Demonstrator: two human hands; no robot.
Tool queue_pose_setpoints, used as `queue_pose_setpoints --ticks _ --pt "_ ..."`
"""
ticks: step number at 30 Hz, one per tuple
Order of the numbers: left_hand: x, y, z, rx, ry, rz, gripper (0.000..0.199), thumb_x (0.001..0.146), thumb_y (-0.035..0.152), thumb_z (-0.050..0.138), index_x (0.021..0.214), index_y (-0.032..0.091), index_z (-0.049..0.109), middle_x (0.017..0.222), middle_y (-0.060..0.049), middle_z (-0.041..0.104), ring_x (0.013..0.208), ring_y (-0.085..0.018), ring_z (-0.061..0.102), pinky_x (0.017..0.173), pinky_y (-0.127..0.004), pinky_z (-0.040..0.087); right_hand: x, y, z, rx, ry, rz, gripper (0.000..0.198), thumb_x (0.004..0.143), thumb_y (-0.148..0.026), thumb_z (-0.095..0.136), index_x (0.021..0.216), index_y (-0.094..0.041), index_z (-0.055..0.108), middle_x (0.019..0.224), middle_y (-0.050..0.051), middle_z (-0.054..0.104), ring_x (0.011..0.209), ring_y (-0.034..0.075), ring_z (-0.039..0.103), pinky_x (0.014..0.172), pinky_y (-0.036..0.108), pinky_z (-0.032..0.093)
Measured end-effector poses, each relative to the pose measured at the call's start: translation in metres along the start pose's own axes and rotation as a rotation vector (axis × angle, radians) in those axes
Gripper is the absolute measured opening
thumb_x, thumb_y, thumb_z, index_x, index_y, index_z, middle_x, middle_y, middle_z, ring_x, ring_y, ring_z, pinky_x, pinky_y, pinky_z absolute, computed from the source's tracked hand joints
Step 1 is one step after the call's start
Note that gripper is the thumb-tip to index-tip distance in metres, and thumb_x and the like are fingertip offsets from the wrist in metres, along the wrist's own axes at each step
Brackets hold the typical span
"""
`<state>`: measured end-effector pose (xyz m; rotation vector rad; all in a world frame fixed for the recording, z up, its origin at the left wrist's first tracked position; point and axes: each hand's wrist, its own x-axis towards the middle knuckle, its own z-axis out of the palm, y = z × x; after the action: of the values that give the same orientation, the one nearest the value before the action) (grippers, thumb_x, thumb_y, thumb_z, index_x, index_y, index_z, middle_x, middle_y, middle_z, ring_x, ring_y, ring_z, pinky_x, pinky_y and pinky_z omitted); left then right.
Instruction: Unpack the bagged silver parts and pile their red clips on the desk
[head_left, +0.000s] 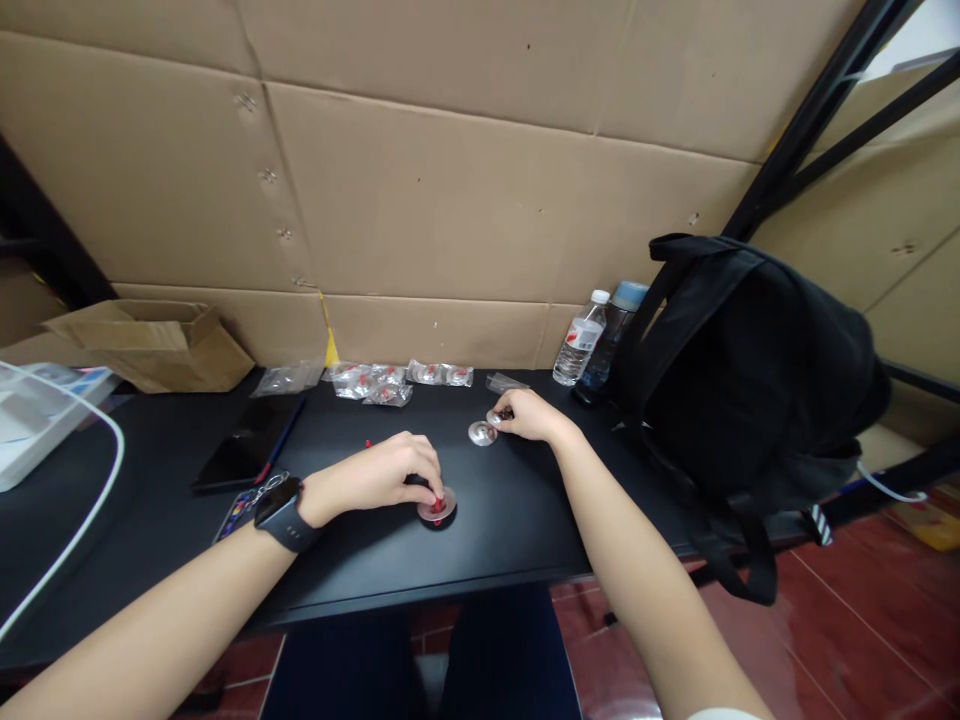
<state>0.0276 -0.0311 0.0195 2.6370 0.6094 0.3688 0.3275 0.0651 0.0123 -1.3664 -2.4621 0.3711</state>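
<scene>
My left hand (409,470), with a dark watch (283,510) on its wrist, pinches the red stem of a spinning top (442,508). The top has a round, see-through disc and stands upright just above or on the black table; which one I cannot tell. Farther back, the fingers of my right hand (523,415) are closed on the edge of a shiny round disc (496,416). Against it lies another shiny disc (482,433), flat on the table. A small red piece (368,443) shows behind my left hand.
Several clear packets (375,378) line the back of the black table (510,530). A phone or tablet (251,442) and an open cardboard box (176,345) are at left. A water bottle (580,340), a blue-lidded bottle (628,296) and a black backpack (750,370) stand right.
</scene>
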Motion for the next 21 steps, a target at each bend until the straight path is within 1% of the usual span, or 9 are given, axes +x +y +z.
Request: queue_pose_setpoints --ticks 2,5,7,9,11,13,17,19,21 --pt "0.000 0.000 0.001 0.007 0.000 -0.003 0.018 0.099 0.039 0.067 0.096 0.027 0.079 0.097 -0.003 0.078 0.099 -0.019 0.065 0.095 -0.030 0.040 -0.001 0.000 -0.001 0.057 -0.014 0.042 0.017 0.073 -0.016 0.082 0.090 -0.020 0.080 0.090 0.005 0.079 0.081 0.021 0.072 0.075 0.028 0.051" --pt "0.000 0.000 0.001 -0.005 0.008 -0.002 0.018 0.100 0.038 0.066 0.096 0.026 0.078 0.097 -0.003 0.077 0.098 -0.019 0.065 0.094 -0.030 0.040 -0.002 -0.001 -0.003 0.105 -0.030 0.096 0.035 0.067 -0.014 0.085 0.101 -0.020 0.077 0.089 0.002 0.075 0.077 0.017 0.069 0.071 0.025 0.050" --pt "0.000 0.000 0.002 -0.013 0.017 0.001 0.017 0.100 0.038 0.066 0.096 0.026 0.078 0.096 -0.003 0.077 0.097 -0.019 0.065 0.094 -0.030 0.040 -0.004 -0.002 -0.005 0.108 -0.060 0.141 0.043 0.066 -0.016 0.086 0.108 -0.020 0.074 0.089 0.001 0.073 0.076 0.016 0.067 0.069 0.024 0.049" --pt "0.001 0.001 0.002 -0.020 0.026 0.004 0.017 0.100 0.038 0.066 0.096 0.025 0.078 0.096 -0.003 0.076 0.096 -0.019 0.066 0.094 -0.030 0.041 -0.006 -0.002 -0.009 0.098 -0.112 0.180 0.045 0.068 -0.020 0.087 0.111 -0.019 0.073 0.090 0.002 0.072 0.076 0.016 0.067 0.070 0.025 0.048" --pt "0.001 0.001 0.002 -0.022 0.030 0.006 0.018 0.100 0.038 0.066 0.095 0.025 0.077 0.095 -0.003 0.076 0.095 -0.019 0.066 0.093 -0.030 0.041 -0.007 -0.001 -0.013 0.077 -0.160 0.183 0.047 0.069 -0.024 0.088 0.114 -0.018 0.072 0.092 0.003 0.071 0.077 0.016 0.066 0.071 0.025 0.048" --pt "0.001 0.002 0.002 -0.021 0.031 0.008 0.018 0.100 0.038 0.065 0.095 0.025 0.077 0.095 -0.003 0.076 0.095 -0.019 0.066 0.093 -0.030 0.041 -0.008 -0.001 -0.016 0.050 -0.175 0.150 0.050 0.070 -0.024 0.088 0.116 -0.017 0.071 0.096 0.004 0.069 0.078 0.016 0.064 0.073 0.026 0.048" --pt "0.000 0.005 0.002 -0.012 0.029 0.010 0.020 0.101 0.038 0.063 0.094 0.024 0.076 0.095 -0.003 0.076 0.094 -0.019 0.066 0.093 -0.032 0.042 -0.008 -0.003 -0.019 0.084 -0.097 0.057 0.047 0.069 -0.015 0.084 0.115 -0.017 0.074 0.100 0.004 0.065 0.079 0.015 0.061 0.076 0.026 0.048" --pt "-0.001 0.005 0.001 -0.011 0.033 0.003 0.020 0.102 0.038 0.062 0.094 0.024 0.075 0.094 -0.004 0.076 0.093 -0.020 0.065 0.093 -0.033 0.042 -0.007 -0.008 -0.016 0.218 -0.012 0.008 0.042 0.071 -0.010 0.079 0.112 -0.018 0.074 0.104 0.004 0.065 0.078 0.013 0.061 0.077 0.026 0.049" --pt "-0.001 0.006 0.001 -0.013 0.036 -0.013 0.020 0.102 0.037 0.061 0.094 0.024 0.073 0.094 -0.004 0.075 0.093 -0.020 0.064 0.092 -0.033 0.042 -0.005 -0.014 -0.011 0.432 0.053 -0.033 0.038 0.075 -0.010 0.074 0.112 -0.018 0.073 0.112 0.006 0.066 0.080 0.012 0.064 0.078 0.027 0.052"
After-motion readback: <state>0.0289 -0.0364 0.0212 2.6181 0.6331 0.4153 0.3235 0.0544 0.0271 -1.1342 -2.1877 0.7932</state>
